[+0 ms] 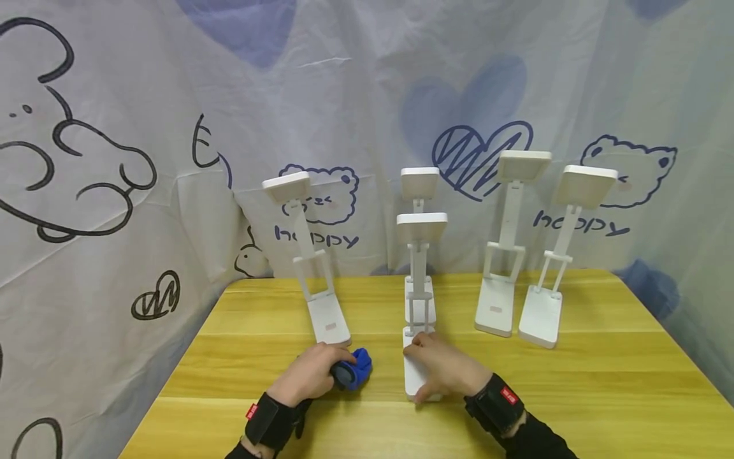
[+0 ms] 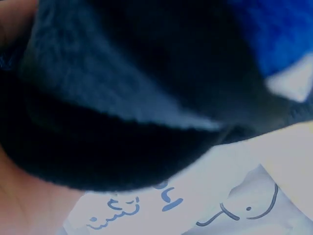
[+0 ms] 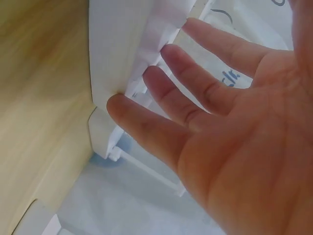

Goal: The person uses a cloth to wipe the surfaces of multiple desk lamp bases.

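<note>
My left hand (image 1: 312, 373) grips a bunched cloth item, bright blue (image 1: 361, 366) on one side and dark grey to black on the other. Its dark fuzzy fabric (image 2: 98, 83) fills much of the left wrist view, very close and blurred. With fingers spread, my right hand (image 1: 450, 366) lies across the flat base of the nearest white folding phone stand (image 1: 423, 296). In the right wrist view the fairly straight fingers (image 3: 142, 122) touch the white base (image 3: 115, 49). The thumb cannot be made out there.
Directly behind the nearest stand is another white stand (image 1: 420, 183). One more white stand (image 1: 329, 319) leans up at the left, beyond my left hand. Two others, a taller stand (image 1: 496, 306) and its neighbour (image 1: 541, 315), are at the right. A printed curtain (image 1: 367, 115) hangs behind the wooden table (image 1: 241, 357).
</note>
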{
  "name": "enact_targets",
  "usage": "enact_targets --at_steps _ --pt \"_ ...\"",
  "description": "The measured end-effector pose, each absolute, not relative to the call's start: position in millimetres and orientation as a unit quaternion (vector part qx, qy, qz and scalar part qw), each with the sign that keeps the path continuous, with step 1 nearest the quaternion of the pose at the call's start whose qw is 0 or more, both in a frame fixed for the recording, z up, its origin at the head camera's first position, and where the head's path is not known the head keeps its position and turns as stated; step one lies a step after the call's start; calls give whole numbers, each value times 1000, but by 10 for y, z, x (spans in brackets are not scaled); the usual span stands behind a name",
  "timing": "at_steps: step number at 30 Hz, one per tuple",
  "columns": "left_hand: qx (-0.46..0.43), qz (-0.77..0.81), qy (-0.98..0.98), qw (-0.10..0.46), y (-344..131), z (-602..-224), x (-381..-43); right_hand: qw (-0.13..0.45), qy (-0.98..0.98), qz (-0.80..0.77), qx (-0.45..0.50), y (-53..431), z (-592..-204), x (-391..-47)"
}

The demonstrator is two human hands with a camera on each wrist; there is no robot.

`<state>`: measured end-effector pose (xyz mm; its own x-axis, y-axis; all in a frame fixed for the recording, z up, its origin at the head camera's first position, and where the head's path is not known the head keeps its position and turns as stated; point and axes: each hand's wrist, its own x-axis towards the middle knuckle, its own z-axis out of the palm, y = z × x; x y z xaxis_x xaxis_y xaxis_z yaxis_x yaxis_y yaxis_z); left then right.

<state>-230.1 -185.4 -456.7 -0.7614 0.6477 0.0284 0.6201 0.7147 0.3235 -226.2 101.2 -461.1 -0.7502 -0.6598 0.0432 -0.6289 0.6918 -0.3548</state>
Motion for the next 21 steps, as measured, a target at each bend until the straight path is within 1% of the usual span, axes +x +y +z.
enact_targets --at_steps 5,15,21 --pt "334 160 927 56 -1895 -4553 -2308 56 912 -187 -362 982 -4592 -2231" --pt "340 146 928 44 -1880 -4564 -2322 51 905 -199 -373 900 -4636 -2216" --pt "340 141 929 41 -1870 -4555 -2323 67 903 -196 -375 835 -4664 -2252"
